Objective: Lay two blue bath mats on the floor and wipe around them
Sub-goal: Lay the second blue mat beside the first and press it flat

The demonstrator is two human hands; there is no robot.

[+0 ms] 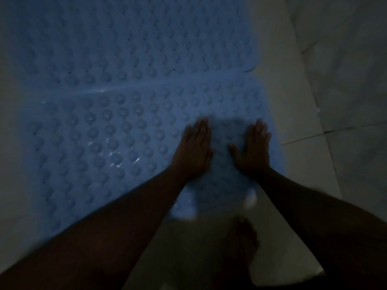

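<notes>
1. Blue bath mats lie on the pale tiled floor (293,101): the near mat (117,139) is under both hands, and the far mat (125,38) lies just beyond it, their edges meeting or slightly overlapping at a smooth seam.
2. Left hand (195,149) and right hand (254,149) press flat on the near mat's right part, side by side, fingers straight; neither grip holds anything. Judged, this flattens the mat so it seats.
3. Both mats look like soft, glossy rubber or plastic, covered in rows of round bumps, with rounded corners.
4. A bare foot (245,237) stands on the floor just nearer than the near mat.
</notes>
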